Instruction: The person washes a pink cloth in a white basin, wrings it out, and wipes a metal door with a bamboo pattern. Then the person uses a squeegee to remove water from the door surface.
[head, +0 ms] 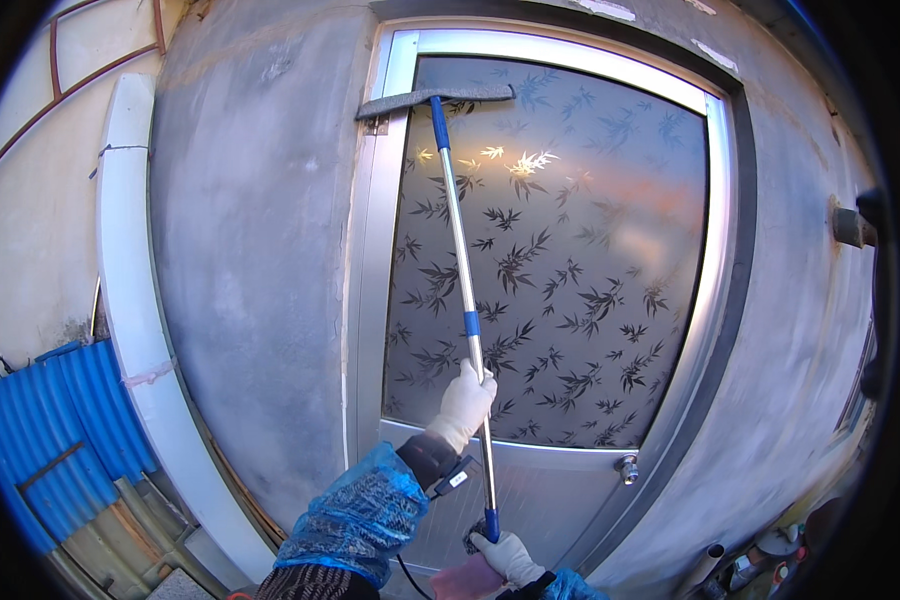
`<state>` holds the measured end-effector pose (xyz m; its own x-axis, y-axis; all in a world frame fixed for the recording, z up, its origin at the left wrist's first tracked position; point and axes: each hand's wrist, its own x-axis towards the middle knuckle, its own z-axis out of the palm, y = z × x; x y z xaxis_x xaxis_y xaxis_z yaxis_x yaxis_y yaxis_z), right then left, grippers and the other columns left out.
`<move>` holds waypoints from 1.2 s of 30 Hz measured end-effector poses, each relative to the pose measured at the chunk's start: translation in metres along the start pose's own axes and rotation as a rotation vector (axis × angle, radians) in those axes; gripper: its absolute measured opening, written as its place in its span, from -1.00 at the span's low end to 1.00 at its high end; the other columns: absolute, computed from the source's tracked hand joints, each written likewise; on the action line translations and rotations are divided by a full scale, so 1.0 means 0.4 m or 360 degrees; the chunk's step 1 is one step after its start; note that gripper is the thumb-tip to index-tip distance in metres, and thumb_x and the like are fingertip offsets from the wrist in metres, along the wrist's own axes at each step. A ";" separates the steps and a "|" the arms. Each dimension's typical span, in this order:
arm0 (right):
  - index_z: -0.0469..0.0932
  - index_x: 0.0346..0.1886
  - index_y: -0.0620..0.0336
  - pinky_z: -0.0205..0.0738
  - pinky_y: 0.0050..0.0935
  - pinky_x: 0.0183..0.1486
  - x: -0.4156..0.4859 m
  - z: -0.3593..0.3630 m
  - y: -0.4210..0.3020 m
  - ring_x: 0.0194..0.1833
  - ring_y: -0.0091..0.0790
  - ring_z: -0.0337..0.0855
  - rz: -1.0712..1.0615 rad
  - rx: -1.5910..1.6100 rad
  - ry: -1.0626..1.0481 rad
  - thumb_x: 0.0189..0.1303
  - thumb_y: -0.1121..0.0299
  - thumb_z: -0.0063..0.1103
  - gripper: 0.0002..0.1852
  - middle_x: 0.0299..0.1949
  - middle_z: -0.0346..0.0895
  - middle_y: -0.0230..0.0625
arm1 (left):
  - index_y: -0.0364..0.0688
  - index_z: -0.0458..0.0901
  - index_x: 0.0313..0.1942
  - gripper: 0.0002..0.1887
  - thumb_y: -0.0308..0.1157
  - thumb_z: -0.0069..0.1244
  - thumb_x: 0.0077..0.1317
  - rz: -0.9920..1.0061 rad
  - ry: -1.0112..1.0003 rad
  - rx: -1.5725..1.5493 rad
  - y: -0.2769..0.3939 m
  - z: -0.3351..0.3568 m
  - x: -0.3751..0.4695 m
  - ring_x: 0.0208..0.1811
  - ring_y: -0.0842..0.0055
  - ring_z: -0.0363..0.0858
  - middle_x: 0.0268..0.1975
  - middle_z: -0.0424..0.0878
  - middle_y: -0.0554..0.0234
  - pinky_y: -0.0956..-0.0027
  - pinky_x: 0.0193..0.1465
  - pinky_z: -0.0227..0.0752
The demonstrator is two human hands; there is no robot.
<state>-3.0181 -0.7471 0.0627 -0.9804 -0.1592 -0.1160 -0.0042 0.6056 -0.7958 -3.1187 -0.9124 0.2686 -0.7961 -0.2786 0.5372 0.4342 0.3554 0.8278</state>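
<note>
My left hand (463, 401), in a white glove with a blue plastic sleeve cover behind it, is closed around the middle of a telescopic mop pole (459, 247). Lower down, my right hand (511, 559), gloved too, grips the pole near its blue bottom end. A pink cloth (465, 579) and a dark grey, scrubber-like piece (480, 534) show at that hand; how they are held is partly hidden. At the pole's top, the grey flat mop head (435, 97) lies across the upper left of the aluminium door frame (379, 262) and the leaf-patterned frosted glass (570, 262).
A round door knob (627, 469) sits low on the right. Left of the grey wall (255, 262) stands a long white panel (131, 262) beside blue corrugated sheets (60, 420). A pipe stub (853, 227) juts from the right wall. Assorted items (765, 559) lie at lower right.
</note>
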 end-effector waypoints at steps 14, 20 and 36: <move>0.62 -0.06 0.33 0.51 -0.50 -0.12 -0.075 -0.032 -0.119 -0.22 -0.51 0.64 -0.0265 0.0702 -0.0070 0.26 0.26 0.24 -0.68 -0.25 0.68 -0.31 | -0.20 0.42 -0.11 -0.70 -0.18 -0.08 0.31 0.0154 0.0144 0.0564 0.143 -0.020 0.041 -0.39 0.03 0.67 -0.44 0.67 -0.08 0.02 -0.26 0.52; 0.66 -0.10 0.26 0.51 -0.43 -0.11 -0.116 -0.008 0.042 -0.24 -0.45 0.66 -0.0079 0.0447 0.0125 0.21 0.15 0.27 -0.64 -0.30 0.69 -0.29 | -0.18 0.42 -0.11 -0.75 -0.23 -0.08 0.32 0.0098 -0.0114 0.0242 0.045 0.091 -0.062 -0.57 0.28 0.66 -0.53 0.65 0.10 0.22 -0.41 0.54; 0.67 -0.20 0.25 0.52 -0.35 -0.16 -0.121 -0.075 0.132 -0.28 -0.25 0.71 -0.0043 0.0242 0.0283 0.19 0.00 0.24 -0.56 -0.40 0.68 -0.13 | -0.24 0.39 -0.15 -0.83 -0.35 -0.11 0.37 0.0123 -0.0318 -0.0282 0.036 0.183 -0.082 -0.68 0.46 0.56 -0.60 0.53 0.24 0.34 -0.59 0.45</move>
<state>-2.9768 -0.6841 0.0442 -0.9997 -0.0257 0.0021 -0.0141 0.4762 -0.8792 -3.1172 -0.8329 0.2512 -0.8176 -0.0691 0.5716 0.5496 0.2023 0.8106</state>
